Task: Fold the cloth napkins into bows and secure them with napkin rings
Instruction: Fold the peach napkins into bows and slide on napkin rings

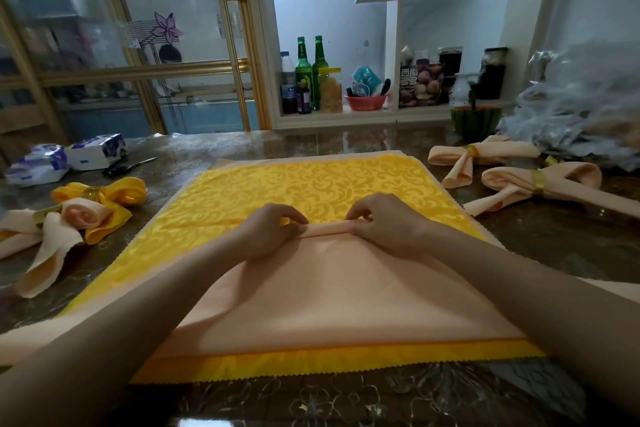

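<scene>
Looking down through the head view, where does the working napkin lie? (A)

The peach napkin (329, 295) lies flat on the table (554, 246), spread over a yellow patterned napkin (294, 191) whose far half and near edge show past it. More peach cloth borders the yellow at the far edge and the near left. Whether it is the same piece, I cannot tell. The peach napkin's far edge is turned into a thin roll (327, 229) across the middle of the stack. (B)

And the hands? (A)

The left hand (266, 236) pinches the left part of that roll, fingers and thumb curled onto it. The right hand (384, 229) pinches the right part the same way. The 2 hands sit near each other, with a bare stretch of roll between them. (B)

How will it handle? (A)

Light and limp, I judge. Soft cloth keeps no crease by itself, so the roll would likely loosen if released. The glossy yellow layer looks slippery enough to let the peach slide. The best hold is on the roll itself, working outward toward its ends so the whole width turns evenly. (B)

How far along? (A)

Early for this piece, with no ring on it yet. 2 peach bows (540, 184) with gold rings (538, 180) lie at the far right. A yellow bow (104, 196) and another peach bow (52, 239) lie at the left. Scissors (128, 166) and tissue packs (97, 151) sit far left. (B)
</scene>
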Motion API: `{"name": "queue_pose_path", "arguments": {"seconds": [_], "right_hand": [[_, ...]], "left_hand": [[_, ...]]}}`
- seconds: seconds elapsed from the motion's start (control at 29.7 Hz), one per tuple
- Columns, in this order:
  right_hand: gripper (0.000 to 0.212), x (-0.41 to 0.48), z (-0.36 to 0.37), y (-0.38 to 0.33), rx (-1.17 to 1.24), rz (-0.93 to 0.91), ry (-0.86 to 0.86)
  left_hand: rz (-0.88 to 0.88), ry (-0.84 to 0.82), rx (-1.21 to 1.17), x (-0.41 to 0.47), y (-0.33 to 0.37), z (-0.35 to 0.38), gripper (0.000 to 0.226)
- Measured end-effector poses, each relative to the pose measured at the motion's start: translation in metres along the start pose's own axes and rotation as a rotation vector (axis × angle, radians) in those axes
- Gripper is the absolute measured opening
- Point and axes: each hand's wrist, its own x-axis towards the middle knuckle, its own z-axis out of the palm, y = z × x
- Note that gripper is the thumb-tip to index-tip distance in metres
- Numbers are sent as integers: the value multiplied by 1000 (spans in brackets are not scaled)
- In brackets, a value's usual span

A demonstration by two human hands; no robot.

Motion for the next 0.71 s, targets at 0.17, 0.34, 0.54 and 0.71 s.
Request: {"name": "queue_pose_path", "arguments": {"seconds": [0.17, 0.34, 0.54, 0.71], "right_hand": [[17, 0, -2, -5, 24, -31, 62], [16, -4, -7, -18, 31, -35, -94], [8, -11, 1, -27, -46, -64, -117], [33, -10, 24, -33, -192, -54, -35]], "left_hand": [[71, 11, 115, -2, 14, -6, 18], [123, 29, 275, -16, 25, -5, 17], [72, -111, 335, -18, 34, -5, 19], [57, -8, 232, -13, 28, 17, 25]]}}
